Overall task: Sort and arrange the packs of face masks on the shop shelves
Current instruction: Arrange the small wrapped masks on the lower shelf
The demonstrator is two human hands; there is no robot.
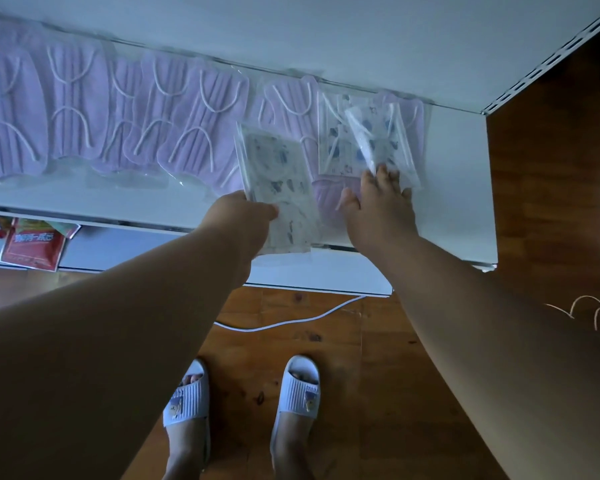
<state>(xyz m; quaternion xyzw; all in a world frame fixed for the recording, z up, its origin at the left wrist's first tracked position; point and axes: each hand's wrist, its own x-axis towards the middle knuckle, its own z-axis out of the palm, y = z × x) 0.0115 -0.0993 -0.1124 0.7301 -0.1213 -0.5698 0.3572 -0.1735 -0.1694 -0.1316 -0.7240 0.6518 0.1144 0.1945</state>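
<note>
Below me I see white slippers (187,398) on the wood floor (378,375), then my left hand (243,216) pinching a printed mask pack (278,181) and my flat, spread right hand (381,206) touching another (381,140), purple mask packs (77,112) lining the white shelf (458,174).

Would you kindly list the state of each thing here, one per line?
Left hand: grips the patterned pack, which overhangs the shelf edge.
Right hand: fingers spread, touching a second patterned pack.
Purple mask packs: lying flat in an overlapping row.
Red packets: on the lower shelf.
</note>
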